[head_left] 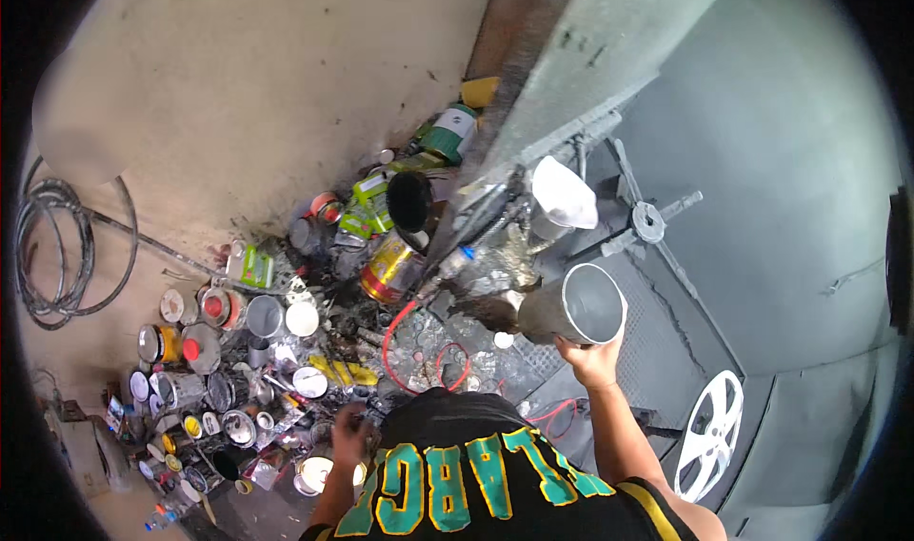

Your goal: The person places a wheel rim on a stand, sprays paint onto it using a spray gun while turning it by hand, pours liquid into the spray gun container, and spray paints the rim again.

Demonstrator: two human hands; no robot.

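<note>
My right hand [592,358] grips a grey cup [545,314] low on one side, its wide mouth tilted toward me. The inside of the cup looks grey and no contents can be made out. Just beyond it, a white cone-shaped paper-like piece [566,195] sits over a small grey container [549,227]. Down at my left side, my left hand [351,434] is blurred by motion, so its fingers cannot be read. Nearest to that hand are several open tins and lids, among them a white-topped tin [314,474].
Crowded on the left are several paint-spattered cans, with a yellow-and-red tin [388,268] and a green-and-white can [449,134] farther back. A red hose [388,336] curves across the middle. A black hose coil [57,246] lies far left, a white spoked wheel [712,434] at right.
</note>
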